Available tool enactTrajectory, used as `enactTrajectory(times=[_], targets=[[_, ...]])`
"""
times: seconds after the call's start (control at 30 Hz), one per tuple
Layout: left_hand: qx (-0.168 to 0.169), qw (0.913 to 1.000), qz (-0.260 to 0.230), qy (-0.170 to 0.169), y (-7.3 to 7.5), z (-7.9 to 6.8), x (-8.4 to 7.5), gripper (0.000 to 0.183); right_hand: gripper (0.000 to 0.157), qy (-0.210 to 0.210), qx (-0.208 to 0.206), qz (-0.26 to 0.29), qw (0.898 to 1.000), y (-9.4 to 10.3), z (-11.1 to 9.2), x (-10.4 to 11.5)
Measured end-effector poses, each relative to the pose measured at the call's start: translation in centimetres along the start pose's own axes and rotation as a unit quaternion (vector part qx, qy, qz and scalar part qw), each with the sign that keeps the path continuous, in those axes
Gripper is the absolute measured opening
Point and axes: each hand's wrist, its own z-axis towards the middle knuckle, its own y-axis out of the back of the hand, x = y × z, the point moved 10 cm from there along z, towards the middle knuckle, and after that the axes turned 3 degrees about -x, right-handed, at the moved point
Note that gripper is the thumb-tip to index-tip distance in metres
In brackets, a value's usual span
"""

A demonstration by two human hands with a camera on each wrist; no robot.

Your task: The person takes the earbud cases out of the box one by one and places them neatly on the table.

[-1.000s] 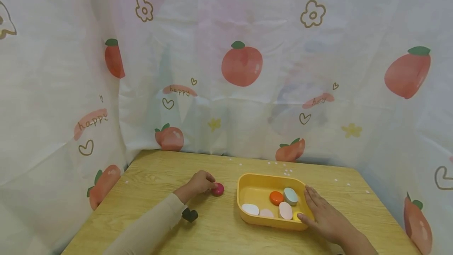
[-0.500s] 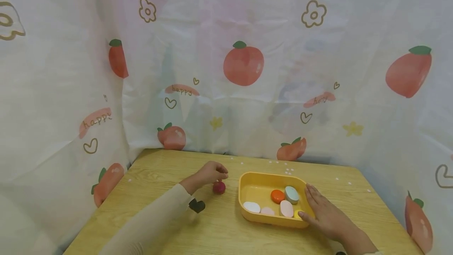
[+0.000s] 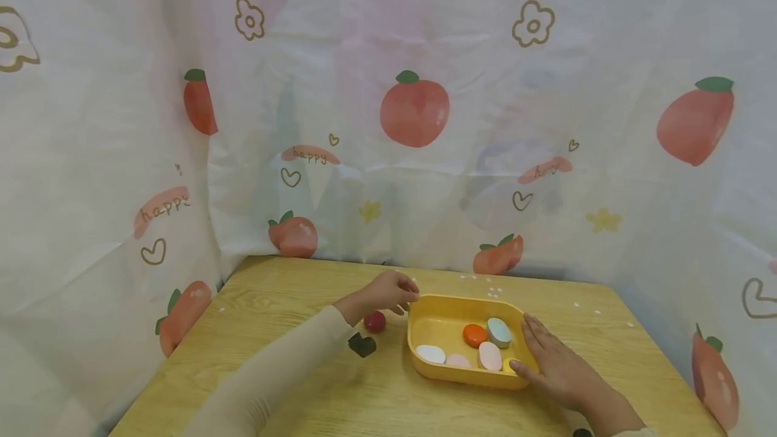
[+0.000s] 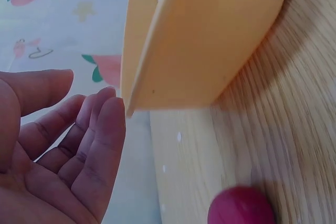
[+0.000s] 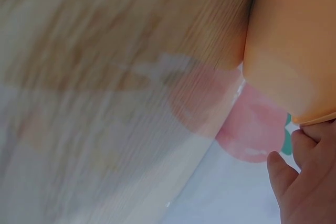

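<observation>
Head view: left hand (image 3: 385,291), fingers loosely parted and holding nothing, sits beside yellow tray (image 3: 461,374); right hand (image 3: 558,371) rests straight fingers against its right end.

From here I see the yellow tray (image 3: 452,374) sitting upright, six smooth rounded pieces (image 3: 475,335) inside it, and a glossy magenta piece (image 3: 375,322) near its left end.

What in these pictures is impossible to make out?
Head view: most of the yellow piece, covered by the right hand.
Head view: the bottom of the pink piece beside the white one, hidden by the near wall of the tray.
Left wrist view: the rest of the magenta piece, cut off by the bottom edge.
Right wrist view: the tray's contents, hidden by its wall.
Head view: the white specks, too small to identify.
</observation>
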Motion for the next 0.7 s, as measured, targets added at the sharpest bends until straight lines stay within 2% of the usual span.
enactTrajectory(times=[0.3, 0.53, 0.7], targets=[[0.026, 0.9992, -0.024, -0.017, -2.5, 0.6, -1.9, 0.013, 0.082, -0.006, 0.002, 0.008, 1.0, -0.1, -0.1, -0.1], [0.036, 0.999, -0.025, -0.011, -4.2, 1.8, -2.4, 0.011, 0.081, 0.0, -0.002, 0.005, 1.0, 0.0, 0.1, 0.1], [0.041, 0.9988, -0.026, -0.001, -5.6, 2.1, -2.6, 0.016, 0.08, 0.002, -0.003, -0.002, 1.0, 0.1, 0.2, 0.3]])
